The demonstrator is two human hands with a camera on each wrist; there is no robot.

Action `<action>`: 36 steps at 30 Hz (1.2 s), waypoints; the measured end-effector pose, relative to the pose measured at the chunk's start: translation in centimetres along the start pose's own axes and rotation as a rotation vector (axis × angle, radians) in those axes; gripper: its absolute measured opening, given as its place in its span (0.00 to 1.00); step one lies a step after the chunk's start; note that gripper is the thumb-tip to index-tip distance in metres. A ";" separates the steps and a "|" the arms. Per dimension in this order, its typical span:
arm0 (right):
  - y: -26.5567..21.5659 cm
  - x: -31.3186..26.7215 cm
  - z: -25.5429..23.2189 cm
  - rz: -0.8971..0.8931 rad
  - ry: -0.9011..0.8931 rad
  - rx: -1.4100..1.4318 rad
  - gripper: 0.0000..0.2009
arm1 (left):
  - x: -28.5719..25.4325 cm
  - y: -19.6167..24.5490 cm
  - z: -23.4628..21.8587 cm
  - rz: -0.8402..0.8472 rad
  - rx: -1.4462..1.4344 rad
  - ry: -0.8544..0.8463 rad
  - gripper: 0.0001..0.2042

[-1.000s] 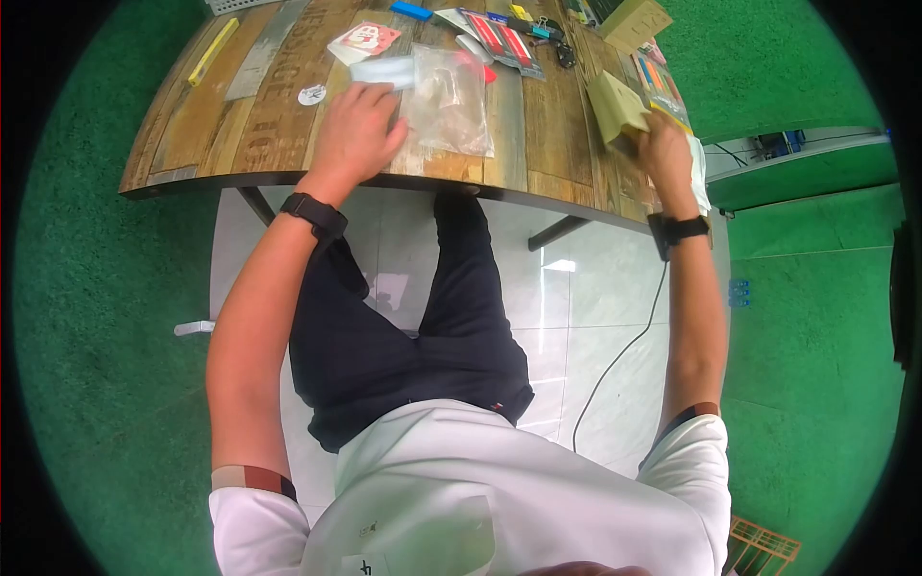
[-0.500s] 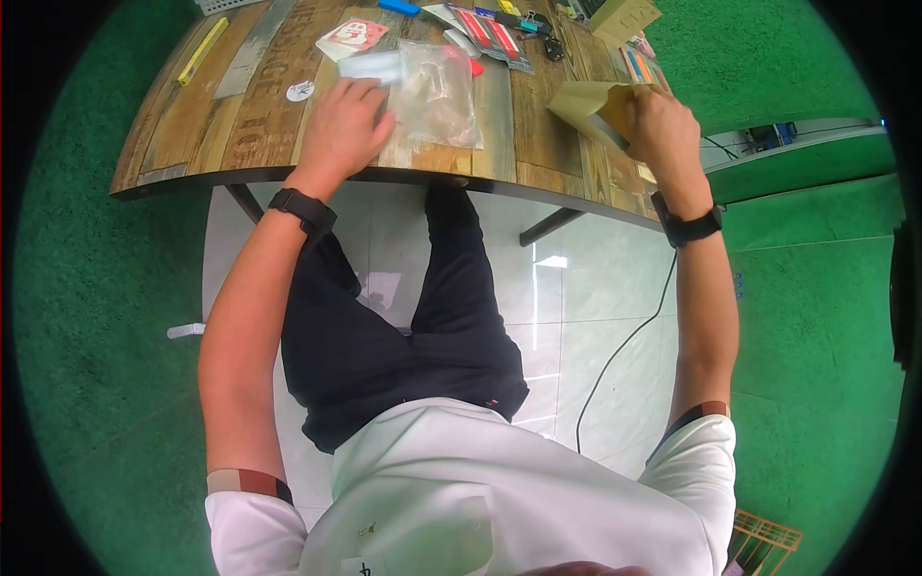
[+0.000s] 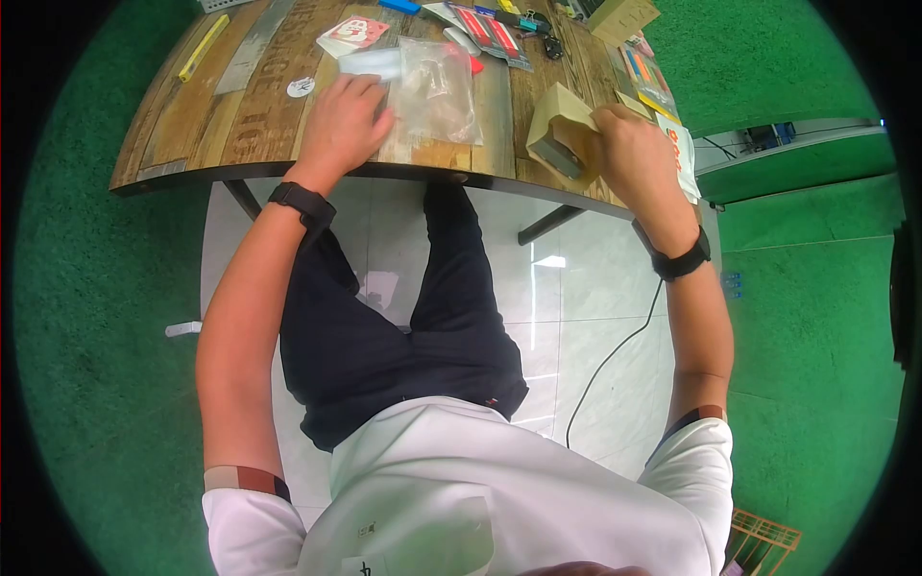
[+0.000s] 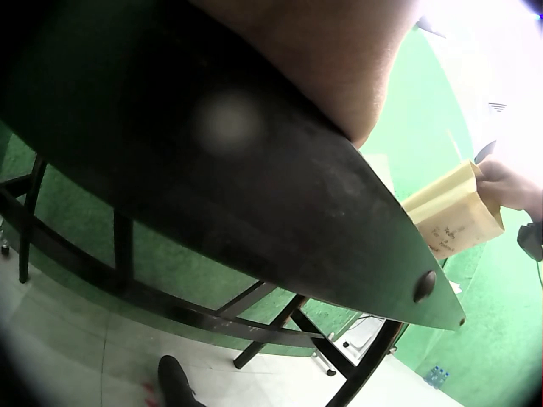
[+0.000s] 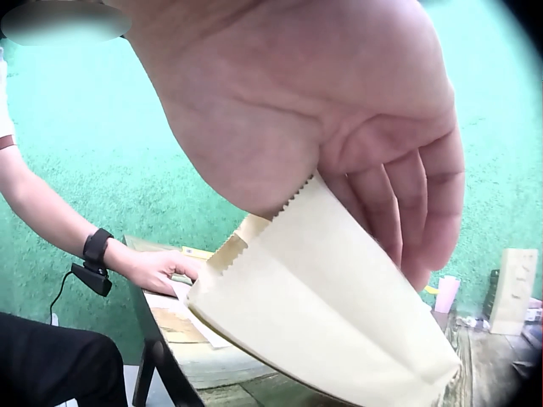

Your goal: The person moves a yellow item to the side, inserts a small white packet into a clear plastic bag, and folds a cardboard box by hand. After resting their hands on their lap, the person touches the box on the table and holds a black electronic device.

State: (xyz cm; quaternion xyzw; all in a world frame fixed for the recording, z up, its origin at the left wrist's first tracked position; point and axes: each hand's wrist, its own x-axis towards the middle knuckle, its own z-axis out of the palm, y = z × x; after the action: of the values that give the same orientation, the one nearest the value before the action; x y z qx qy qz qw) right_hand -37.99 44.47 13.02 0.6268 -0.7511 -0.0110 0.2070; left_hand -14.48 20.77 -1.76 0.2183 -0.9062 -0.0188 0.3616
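My right hand point(image 3: 636, 154) grips a tan paper bag point(image 3: 557, 104) by its rim, over the table's right part. The bag's mouth gapes toward me and something dark shows inside. In the right wrist view its saw-toothed edge point(image 5: 297, 208) runs beneath the thumb. Handwriting marks the bag's side point(image 4: 454, 225) in the left wrist view. My left hand point(image 3: 344, 127) rests near the table's front edge, fingers relaxed, fingertips at a pale, whitish packet point(image 3: 373, 63). Right beside it lies a clear plastic bag point(image 3: 440, 101).
A red-and-white card point(image 3: 355, 35), a round white sticker point(image 3: 301, 87) and a yellow strip point(image 3: 204, 48) lie to the left. Red-striped packs point(image 3: 492, 38) and a black clip point(image 3: 553, 48) are at the back. Another paper bag point(image 3: 622, 21) stands at the back right, beyond a white packet point(image 3: 680, 154).
My right hand has taken the paper bag from the table's right edge and brought it leftward and nearer me, its mouth turning toward me. The left hand stays in place.
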 end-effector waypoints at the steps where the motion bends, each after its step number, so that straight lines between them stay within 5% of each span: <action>1: -0.2 -0.1 0.0 -0.020 0.012 0.017 0.12 | 0.0 0.1 -0.1 -0.014 -0.003 -0.023 0.13; 7: -0.6 -0.3 -0.3 0.009 -0.079 0.058 0.06 | 0.0 -0.1 0.1 0.017 0.007 0.027 0.13; 13: 3.8 1.8 -1.0 0.136 -0.146 0.086 0.10 | -0.1 -0.2 0.3 0.008 0.002 0.022 0.13; 22: 13.8 5.4 -1.1 0.143 -0.055 -0.036 0.14 | 0.1 -0.1 0.1 0.016 -0.013 0.042 0.13; 27: 15.7 3.2 3.5 0.146 0.065 -0.078 0.11 | 0.1 0.1 -0.2 -0.010 -0.039 0.019 0.12; 32: 16.5 -0.6 9.2 0.150 -0.162 -0.201 0.08 | 0.1 0.2 -0.4 -0.011 -0.036 0.013 0.12; 36: 15.0 -2.2 8.0 0.148 -0.226 -0.162 0.10 | 0.1 0.2 -0.4 -0.008 -0.032 0.009 0.12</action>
State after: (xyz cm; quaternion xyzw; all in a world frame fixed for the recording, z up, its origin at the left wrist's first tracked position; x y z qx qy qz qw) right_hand -54.34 47.84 9.23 0.5458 -0.8104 -0.1269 0.1711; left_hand -14.40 20.95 -1.35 0.2162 -0.9032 -0.0338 0.3692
